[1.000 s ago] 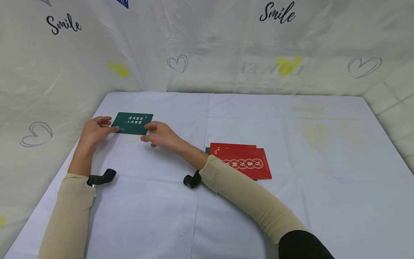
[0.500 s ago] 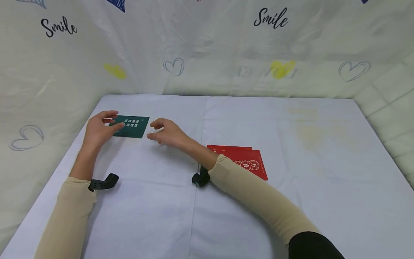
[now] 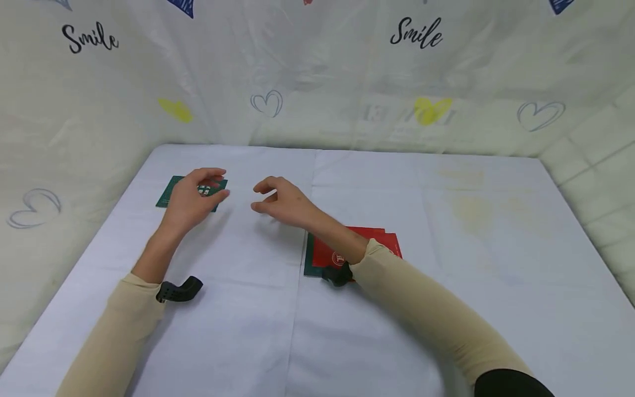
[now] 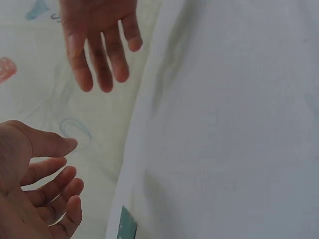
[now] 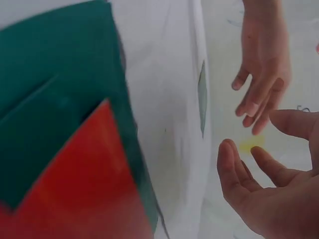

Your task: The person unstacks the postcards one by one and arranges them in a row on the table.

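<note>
A dark green card [image 3: 168,191] with white lettering lies on the table's far left. Above it hovers my left hand [image 3: 190,201], fingers loosely bent and nothing between them, hiding the card's middle. My right hand [image 3: 285,201] hangs over the cloth to the right of that card, thumb and fingers apart and holding nothing. Under my right forearm lies a pile of red cards [image 3: 389,240] and a green card [image 3: 310,259], partly covered by the arm. In the right wrist view the pile's red corner [image 5: 99,169] rests over green cards [image 5: 60,55].
White cloth [image 3: 238,331] covers the table, with faint yellowish stains [image 3: 466,204] at the right. A pale printed sheet [image 3: 337,66] rises behind the back edge. Each wrist wears a black camera, such as the left one [image 3: 179,290].
My left hand has left the green card's left edge and shifted right above it. My right hand has moved away from that card to the right. The card stays on the table.
</note>
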A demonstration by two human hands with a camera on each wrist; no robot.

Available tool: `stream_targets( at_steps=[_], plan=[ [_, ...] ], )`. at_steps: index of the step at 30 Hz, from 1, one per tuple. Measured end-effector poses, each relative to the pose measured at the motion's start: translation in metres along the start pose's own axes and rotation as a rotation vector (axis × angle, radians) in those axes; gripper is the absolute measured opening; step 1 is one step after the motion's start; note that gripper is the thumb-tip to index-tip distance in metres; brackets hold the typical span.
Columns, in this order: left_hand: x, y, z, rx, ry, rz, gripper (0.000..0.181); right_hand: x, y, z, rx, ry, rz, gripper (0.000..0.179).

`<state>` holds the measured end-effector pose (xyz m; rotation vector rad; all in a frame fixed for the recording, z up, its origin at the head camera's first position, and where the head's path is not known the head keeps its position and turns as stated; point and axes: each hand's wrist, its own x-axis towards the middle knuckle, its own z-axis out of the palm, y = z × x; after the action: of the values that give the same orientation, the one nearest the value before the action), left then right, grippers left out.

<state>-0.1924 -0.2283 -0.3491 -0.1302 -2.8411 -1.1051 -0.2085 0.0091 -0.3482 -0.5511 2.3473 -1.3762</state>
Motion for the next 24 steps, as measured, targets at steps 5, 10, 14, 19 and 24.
stream_targets(
  at_steps=[5, 10, 14, 19, 24],
  plan=[
    [-0.003, 0.009, 0.019, 0.016, -0.051, 0.060, 0.049, -0.014, 0.005, -0.014, -0.033, 0.030, -0.013, 0.041],
    [-0.006, 0.015, 0.034, 0.000, -0.085, 0.096, 0.048, -0.027, 0.009, -0.026, -0.055, 0.053, 0.000, 0.040],
    [-0.005, 0.025, 0.045, -0.010, -0.104, 0.144, 0.048, -0.038, 0.011, -0.036, -0.058, 0.085, -0.006, 0.038],
    [-0.004, 0.036, 0.057, -0.023, -0.151, 0.181, 0.050, -0.054, 0.015, -0.046, -0.060, 0.112, -0.010, 0.041],
    [-0.005, 0.045, 0.066, -0.042, -0.175, 0.210, 0.050, -0.065, 0.019, -0.053, -0.049, 0.116, -0.016, 0.043]
  ],
)
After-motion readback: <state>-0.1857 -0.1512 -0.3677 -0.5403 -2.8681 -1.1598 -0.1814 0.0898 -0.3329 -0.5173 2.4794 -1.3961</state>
